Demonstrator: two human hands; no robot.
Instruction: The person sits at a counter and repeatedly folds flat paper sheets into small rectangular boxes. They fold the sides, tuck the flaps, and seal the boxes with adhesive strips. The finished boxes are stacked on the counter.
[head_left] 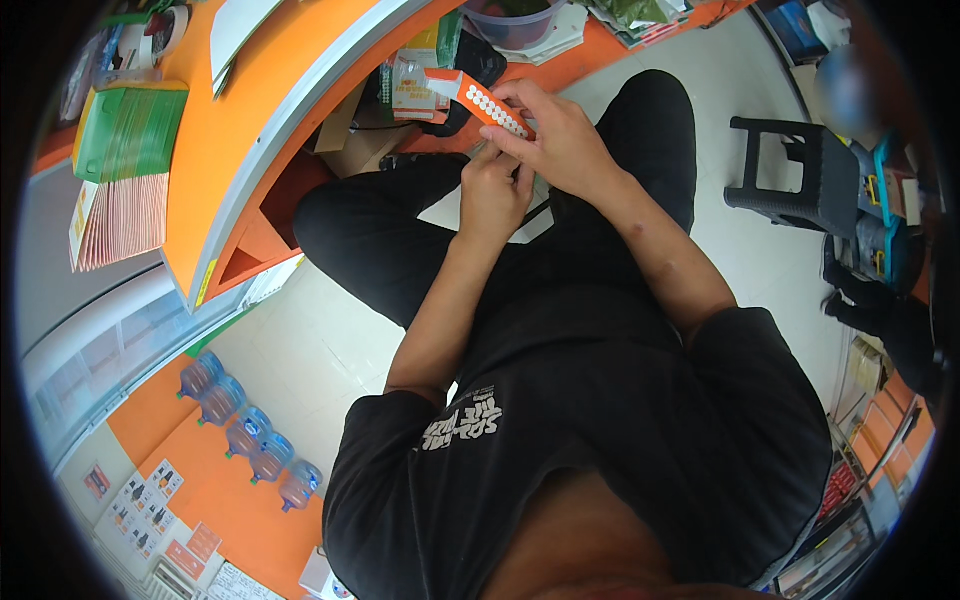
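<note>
A small orange and white carton [492,108] with rows of white round shapes is held up in front of my lap. Its white end flap stands open at the upper left. My right hand [562,140] is closed around the carton, fingers over the far side and thumb on the near side. Just below the carton, my left hand [495,195] is closed with its fingers curled together close to my right thumb. What it grips, if anything, is hidden.
An orange desk [215,75] curves along my left, bearing a stack of green-topped envelopes [130,150]. Packets [415,85] lie beyond the carton, near a clear plastic tub [512,25]. A black stool [800,170] stands at right; several water bottles [248,430] stand lower left.
</note>
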